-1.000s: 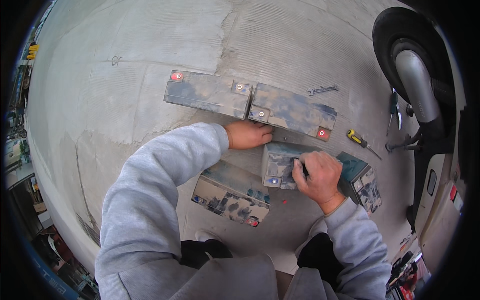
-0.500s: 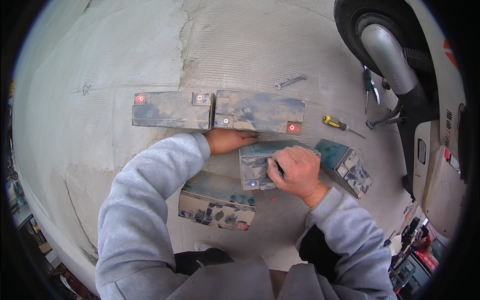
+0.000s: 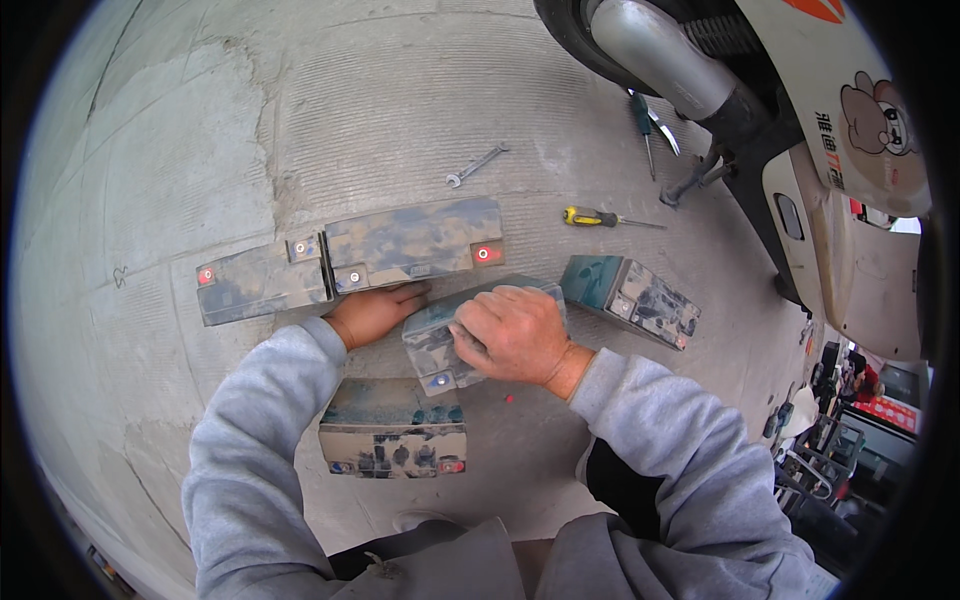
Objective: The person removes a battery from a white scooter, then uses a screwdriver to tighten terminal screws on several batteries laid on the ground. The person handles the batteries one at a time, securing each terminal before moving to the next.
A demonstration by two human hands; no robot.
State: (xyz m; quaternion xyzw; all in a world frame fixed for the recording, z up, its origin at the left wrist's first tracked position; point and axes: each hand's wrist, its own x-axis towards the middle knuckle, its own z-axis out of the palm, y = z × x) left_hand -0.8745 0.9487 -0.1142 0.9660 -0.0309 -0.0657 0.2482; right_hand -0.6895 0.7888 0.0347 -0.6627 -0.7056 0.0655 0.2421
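Observation:
Under my right hand (image 3: 515,335) is a dusty dark battery (image 3: 432,352), its near left corner showing a blue terminal. The fingers are curled over it and their tips are hidden. My left hand (image 3: 374,316) lies with fingers stretched out between that battery and the far row, the fingertips close to both. In that row, a left battery (image 3: 262,287) and a right battery (image 3: 412,245) stand end to end, with red-marked terminals at their outer ends. Another battery (image 3: 394,425) sits nearer me on the left. One more battery (image 3: 632,302) stands at an angle to the right.
A wrench (image 3: 477,166) and a yellow-handled screwdriver (image 3: 598,217) lie beyond the batteries on the concrete floor (image 3: 380,110). A green-handled screwdriver (image 3: 644,128) is beside the scooter (image 3: 790,190) at far right. A small red piece (image 3: 508,398) lies near the right hand's battery.
My view has turned and shifted right, so the floor items appear farther left. The battery under my right hand looks slightly more slanted; both hands stay at about the same places on the batteries.

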